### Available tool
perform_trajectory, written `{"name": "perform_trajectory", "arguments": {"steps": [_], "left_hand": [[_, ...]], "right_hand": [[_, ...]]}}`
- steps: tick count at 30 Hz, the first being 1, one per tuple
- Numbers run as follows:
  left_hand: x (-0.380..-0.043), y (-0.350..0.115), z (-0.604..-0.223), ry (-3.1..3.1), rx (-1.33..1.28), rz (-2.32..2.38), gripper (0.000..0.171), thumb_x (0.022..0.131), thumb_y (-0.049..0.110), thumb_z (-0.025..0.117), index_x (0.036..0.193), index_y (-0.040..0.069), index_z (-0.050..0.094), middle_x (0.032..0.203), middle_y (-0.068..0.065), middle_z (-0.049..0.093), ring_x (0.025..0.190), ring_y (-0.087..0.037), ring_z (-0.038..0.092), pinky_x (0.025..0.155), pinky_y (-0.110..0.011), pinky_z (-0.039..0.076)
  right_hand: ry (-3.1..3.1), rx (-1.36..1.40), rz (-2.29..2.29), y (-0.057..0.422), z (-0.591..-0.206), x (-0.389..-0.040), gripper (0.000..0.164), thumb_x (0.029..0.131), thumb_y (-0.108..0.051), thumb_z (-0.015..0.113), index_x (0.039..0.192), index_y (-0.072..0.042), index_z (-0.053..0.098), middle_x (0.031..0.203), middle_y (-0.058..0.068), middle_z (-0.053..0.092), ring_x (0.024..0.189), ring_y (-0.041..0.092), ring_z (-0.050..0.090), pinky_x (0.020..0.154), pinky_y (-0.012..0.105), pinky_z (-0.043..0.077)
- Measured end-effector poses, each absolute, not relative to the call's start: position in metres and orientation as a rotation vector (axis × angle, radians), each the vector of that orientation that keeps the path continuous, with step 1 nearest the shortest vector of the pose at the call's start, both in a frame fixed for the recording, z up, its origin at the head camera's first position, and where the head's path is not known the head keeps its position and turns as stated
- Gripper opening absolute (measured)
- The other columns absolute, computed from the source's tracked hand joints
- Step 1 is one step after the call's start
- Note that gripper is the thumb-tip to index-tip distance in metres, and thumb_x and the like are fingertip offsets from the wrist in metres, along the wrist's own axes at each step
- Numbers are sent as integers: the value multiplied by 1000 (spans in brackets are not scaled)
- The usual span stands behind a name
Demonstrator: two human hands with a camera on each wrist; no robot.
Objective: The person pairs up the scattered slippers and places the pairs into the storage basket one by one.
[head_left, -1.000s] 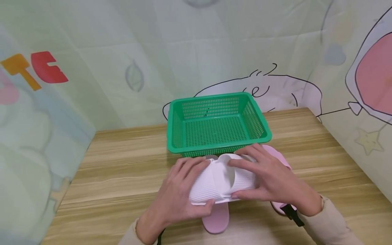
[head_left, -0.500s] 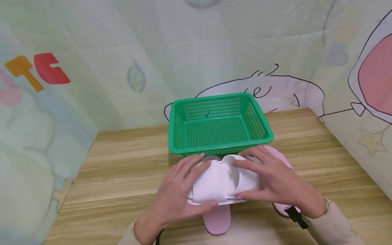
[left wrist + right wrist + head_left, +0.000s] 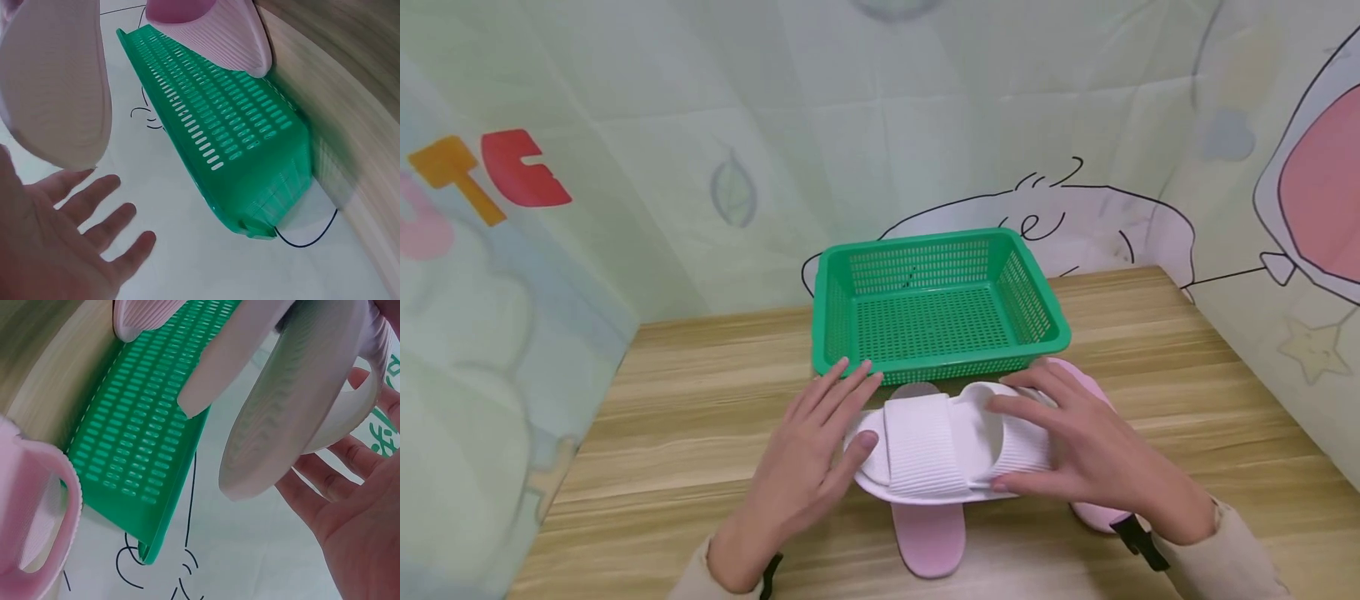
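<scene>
A pair of white slippers lies fitted together in front of the basket, held above a pink slipper. The left white slipper point(image 3: 925, 446) has its ribbed strap uppermost; the right white slipper point(image 3: 1024, 442) has its strap under my right hand point(image 3: 1093, 458). That hand grips the right end, thumb at the near edge and fingers over the far side. My left hand point(image 3: 805, 458) has its fingers spread beside the left toe end, its thumb overlapping the sole. In the left wrist view, the left hand's fingers point(image 3: 103, 187) extend below the pale sole point(image 3: 56, 81).
A green perforated basket point(image 3: 940, 367) stands at the back of the wooden table point(image 3: 715, 400). One pink slipper point(image 3: 929, 542) lies beneath the white pair, and another pink slipper point(image 3: 1082, 379) lies to the right, partly behind my right hand. A printed cloth point(image 3: 662, 167) hangs behind.
My left hand has let go of the white slippers and moved left, fingers straightening, uncovering the left strap and toe. The right hand keeps its grip, and the pair has shifted slightly right.
</scene>
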State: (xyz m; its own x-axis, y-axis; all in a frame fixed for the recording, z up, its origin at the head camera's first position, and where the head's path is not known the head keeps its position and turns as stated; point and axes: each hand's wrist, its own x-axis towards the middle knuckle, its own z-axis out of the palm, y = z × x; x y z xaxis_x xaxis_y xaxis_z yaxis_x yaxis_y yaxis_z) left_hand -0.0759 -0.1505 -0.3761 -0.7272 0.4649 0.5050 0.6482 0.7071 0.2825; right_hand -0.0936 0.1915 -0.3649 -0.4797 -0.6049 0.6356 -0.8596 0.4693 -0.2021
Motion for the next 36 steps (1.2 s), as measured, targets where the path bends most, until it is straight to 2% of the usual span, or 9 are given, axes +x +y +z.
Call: {"name": "perform_trajectory", "arguments": {"steps": [7,11,17,26,32,36], "left_hand": [[-82,-156,-379,-2623,-790,-593,54,112,37,48,161,15,47,168,-4,41,160,-33,28,127,-59,25],[-86,-160,-383,-2699,-765,-554,57,111,40,49,162,16,44,171,-5,37,161,-35,24,128,-60,23],[-95,-169,-392,-2774,-744,-492,62,110,44,51,165,18,39,174,-5,29,163,-36,17,128,-62,22],[-105,-180,-397,-2820,-735,-397,67,107,46,57,166,19,38,174,-8,27,164,-35,16,129,-62,19],[-108,-183,-400,-2836,-758,-357,68,106,49,58,165,21,39,175,-7,26,163,-36,16,129,-62,19],[-109,-183,-402,-2820,-766,-360,68,106,48,59,165,21,40,174,-7,28,163,-38,18,127,-63,24]], "right_hand": [[-2230,1210,707,198,-369,-89,65,85,-67,79,126,-17,74,123,4,66,116,25,52,103,37,37],[-2284,1182,709,203,-373,-85,66,83,-67,82,127,-18,73,126,3,65,119,22,53,103,35,39],[-2327,1164,699,207,-377,-82,67,83,-67,81,129,-18,73,128,4,64,120,22,55,107,40,37],[-2414,1123,674,210,-380,-81,69,81,-67,83,131,-21,72,132,2,63,123,17,55,99,37,46],[-2435,1102,676,212,-381,-80,70,80,-68,83,131,-22,72,132,2,63,124,17,54,104,38,43],[-2437,1094,685,213,-382,-80,70,80,-68,83,130,-22,72,132,2,63,125,19,54,111,34,37]]}}
